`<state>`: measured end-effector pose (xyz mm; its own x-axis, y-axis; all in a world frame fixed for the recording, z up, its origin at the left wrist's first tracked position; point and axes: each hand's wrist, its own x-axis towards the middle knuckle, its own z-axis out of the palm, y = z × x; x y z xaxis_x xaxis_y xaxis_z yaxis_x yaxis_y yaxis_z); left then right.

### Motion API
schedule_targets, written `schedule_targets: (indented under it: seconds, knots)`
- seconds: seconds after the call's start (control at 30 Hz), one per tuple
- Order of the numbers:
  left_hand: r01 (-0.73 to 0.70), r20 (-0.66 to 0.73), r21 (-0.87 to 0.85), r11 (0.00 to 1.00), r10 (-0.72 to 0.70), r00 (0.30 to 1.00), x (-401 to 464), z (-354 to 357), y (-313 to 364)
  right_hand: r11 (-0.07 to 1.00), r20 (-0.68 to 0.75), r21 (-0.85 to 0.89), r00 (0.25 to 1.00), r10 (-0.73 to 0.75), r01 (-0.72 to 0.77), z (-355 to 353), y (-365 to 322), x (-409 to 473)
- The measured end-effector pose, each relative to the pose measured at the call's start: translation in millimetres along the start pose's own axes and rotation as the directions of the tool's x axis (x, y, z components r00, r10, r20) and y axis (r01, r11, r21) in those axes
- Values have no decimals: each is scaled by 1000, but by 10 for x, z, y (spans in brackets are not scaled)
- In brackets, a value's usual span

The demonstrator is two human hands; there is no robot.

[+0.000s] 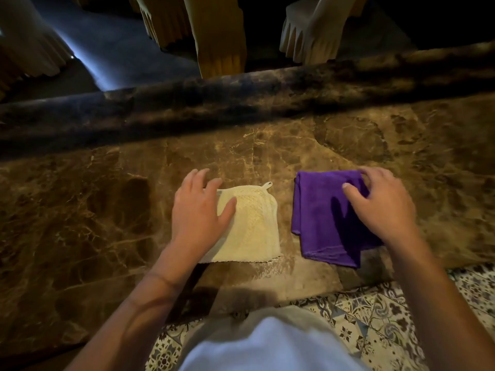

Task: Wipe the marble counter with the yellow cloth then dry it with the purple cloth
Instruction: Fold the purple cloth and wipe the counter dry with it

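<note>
A pale yellow woven cloth (254, 223) with a small loop at its far corner lies flat on the brown marble counter (93, 210). My left hand (198, 207) rests on the cloth's left part, fingers spread, thumb across the weave. To the right lies a folded purple cloth (321, 218), a narrow gap apart from the yellow one. My right hand (383, 204) sits on the purple cloth's right side, fingers curled over its far right corner, thumb pressed on the fabric.
A raised dark marble ledge (241, 103) runs along the counter's far side. Beyond it stand chairs with pleated covers (219, 36). Patterned floor tiles (401, 317) show below the counter's near edge, beside my white clothing.
</note>
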<state>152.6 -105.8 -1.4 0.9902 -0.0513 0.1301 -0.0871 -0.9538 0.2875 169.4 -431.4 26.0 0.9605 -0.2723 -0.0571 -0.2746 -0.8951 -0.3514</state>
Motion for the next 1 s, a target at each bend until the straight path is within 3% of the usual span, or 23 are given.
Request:
schedule_targets:
  seconds: [0.13,0.27,0.4,0.6,0.73,0.83,0.93,1.0]
  knots:
    - [-128,35,50,990,126,991,277,186,535,990,75,-79,990,123,-117,0,288,121]
    - [-214,138,103,971,200,970,499,410,973,984,120,-140,985,124,-107,115,398,145]
    - [-205,246,170,964,160,956,597,559,1203,986,95,-150,992,83,-68,203,415,170]
    - [-196,280,144,970,150,948,628,634,1341,991,-5,-131,1000,22,-22,335,475,121]
    - [-105,285,-109,988,132,949,635,682,1404,1000,-53,-5,999,6,-6,401,521,111]
    - [50,279,-389,920,66,958,616,686,1468,996,17,88,999,28,-29,457,514,109]
    - [269,350,-684,679,-18,937,589,642,1506,982,10,190,1000,16,-18,461,507,114]
    - [321,362,-788,525,-27,932,562,572,1503,970,-16,244,1000,7,-3,412,471,91]
